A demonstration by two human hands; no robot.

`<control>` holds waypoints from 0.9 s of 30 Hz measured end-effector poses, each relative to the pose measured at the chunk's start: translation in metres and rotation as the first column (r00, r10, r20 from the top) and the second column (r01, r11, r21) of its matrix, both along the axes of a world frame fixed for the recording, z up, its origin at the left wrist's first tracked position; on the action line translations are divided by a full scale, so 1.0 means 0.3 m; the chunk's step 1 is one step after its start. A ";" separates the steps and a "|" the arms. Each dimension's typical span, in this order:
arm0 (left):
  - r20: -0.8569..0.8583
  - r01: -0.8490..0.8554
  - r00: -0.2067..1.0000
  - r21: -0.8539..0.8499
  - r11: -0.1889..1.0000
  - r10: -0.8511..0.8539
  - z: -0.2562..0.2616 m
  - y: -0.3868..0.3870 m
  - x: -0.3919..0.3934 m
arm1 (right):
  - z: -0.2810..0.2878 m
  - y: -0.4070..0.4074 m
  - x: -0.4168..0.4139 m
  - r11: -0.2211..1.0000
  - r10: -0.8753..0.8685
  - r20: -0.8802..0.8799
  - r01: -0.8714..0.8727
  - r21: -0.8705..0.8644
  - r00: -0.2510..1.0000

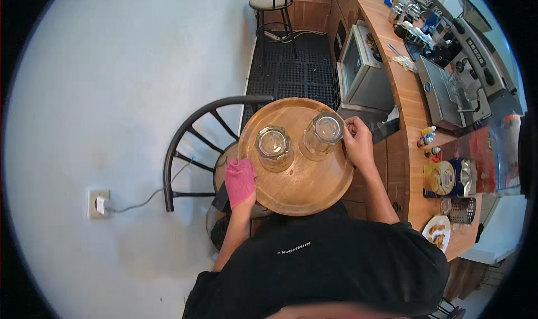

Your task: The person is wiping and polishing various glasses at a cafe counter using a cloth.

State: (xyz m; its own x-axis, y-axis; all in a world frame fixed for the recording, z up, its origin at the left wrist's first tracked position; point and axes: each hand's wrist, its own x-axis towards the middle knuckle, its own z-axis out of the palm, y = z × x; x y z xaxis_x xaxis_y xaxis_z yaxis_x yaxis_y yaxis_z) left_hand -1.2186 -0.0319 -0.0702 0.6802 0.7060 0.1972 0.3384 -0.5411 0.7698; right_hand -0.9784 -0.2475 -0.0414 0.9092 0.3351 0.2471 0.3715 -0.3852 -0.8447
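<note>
A round wooden tray [290,193] is held in front of my body. On it stand two clear faceted glass tumblers, a left one [274,149] and a right one [323,135]; both appear upside down, bases up. My left hand [241,184], draped in a pink cloth [240,178], grips the tray's left rim, and the cloth hides most of the fingers. At the right rim, my right hand [357,140] has its fingers curled around the tray's edge, close beside the right tumbler. Whether those fingers touch the glass cannot be made out.
A black-framed chair [180,151] stands left of the tray, near a charger [102,205] whose cable runs toward it. Along my right runs a wooden counter [414,163] bearing an espresso machine [454,92], small bottles, a food packet [447,178] and a plate of food [429,226]. A stool [272,0] is ahead.
</note>
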 end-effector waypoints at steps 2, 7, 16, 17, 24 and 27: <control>0.020 0.033 0.999 0.048 0.998 -0.034 0.000 0.019 0.078 | 0.020 0.015 0.090 0.998 0.008 -0.008 -0.009 -0.060 1.000; 0.059 -0.005 0.998 -0.056 0.998 0.008 0.045 0.023 0.311 | 0.079 0.051 0.329 0.997 0.028 0.005 -0.027 -0.075 1.000; 0.013 -0.061 0.998 -0.010 0.998 0.061 0.058 0.031 0.744 | 0.138 0.067 0.771 0.996 0.063 -0.016 -0.064 -0.055 0.998; 0.032 -0.080 0.996 0.051 0.995 0.079 0.060 0.027 0.793 | 0.140 0.066 0.810 0.997 0.056 -0.027 -0.057 -0.048 0.998; 0.185 -0.101 0.970 -0.281 0.954 0.157 0.062 0.042 1.063 | 0.112 0.035 1.027 0.999 -0.034 -0.081 0.034 -0.006 0.996; 0.131 0.061 0.990 0.001 0.998 -0.061 0.082 0.066 1.154 | 0.079 0.007 1.097 0.996 -0.072 -0.118 0.078 0.052 0.990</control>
State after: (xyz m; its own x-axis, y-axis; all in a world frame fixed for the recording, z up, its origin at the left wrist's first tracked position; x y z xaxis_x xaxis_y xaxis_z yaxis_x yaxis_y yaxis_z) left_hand -0.8723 -0.0120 -0.0455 0.6907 0.6646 0.2850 0.2013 -0.5552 0.8070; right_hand -0.6493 -0.2455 -0.0177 0.9549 0.2534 0.1547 0.2413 -0.3592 -0.9015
